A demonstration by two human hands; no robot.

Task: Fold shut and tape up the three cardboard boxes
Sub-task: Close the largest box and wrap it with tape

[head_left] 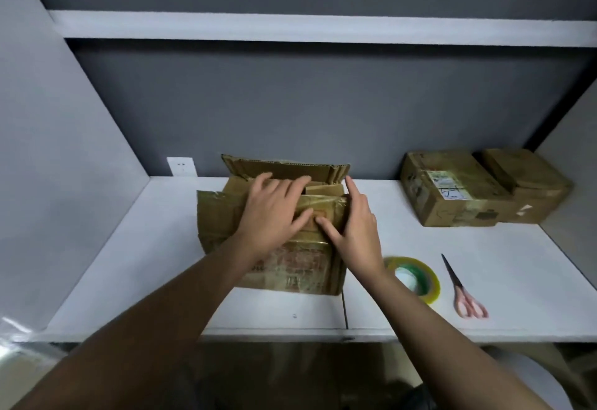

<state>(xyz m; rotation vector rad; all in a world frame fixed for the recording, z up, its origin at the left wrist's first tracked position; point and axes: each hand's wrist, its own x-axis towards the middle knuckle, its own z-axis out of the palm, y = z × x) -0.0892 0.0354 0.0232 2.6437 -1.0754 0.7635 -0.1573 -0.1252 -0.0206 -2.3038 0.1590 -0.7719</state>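
Note:
A worn brown cardboard box (290,267) stands in the middle of the white shelf (452,319), its far flap (284,165) still upright and its left flap (216,216) spread outward. My left hand (274,212) lies flat with straight fingers on the near top flap, pressing it down. My right hand (355,222) presses the right side of the top, fingers straight along the box's right edge. Two more cardboard boxes sit at the back right, one (449,193) with a white label, the other (529,183) touching its right side; both look folded shut.
A roll of clear tape (416,279) lies just right of my right wrist. Pink-handled scissors (462,290) lie further right, blades pointing away. A grey back wall and side panels enclose the shelf; a white wall socket (181,166) sits at the back left.

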